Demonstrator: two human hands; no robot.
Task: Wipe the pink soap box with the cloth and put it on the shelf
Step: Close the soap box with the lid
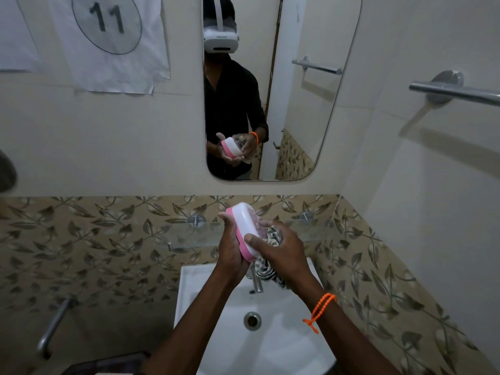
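The pink soap box (244,223), pink base with a white lid, is held tilted on its side above the sink. My left hand (230,250) grips it from the left along the pink base. My right hand (281,250) holds a checked grey-and-white cloth (272,238) bunched against the lid, with the thumb on the box's near end. The cloth's tail hangs down below my right palm. A glass shelf (189,235) is fixed to the leaf-patterned wall right behind the hands.
A white sink (213,328) with a chrome tap (257,282) lies below the hands. A mirror (292,104) hangs above the shelf. A towel bar (454,92) juts from the right wall, and a metal pipe (52,326) runs at lower left.
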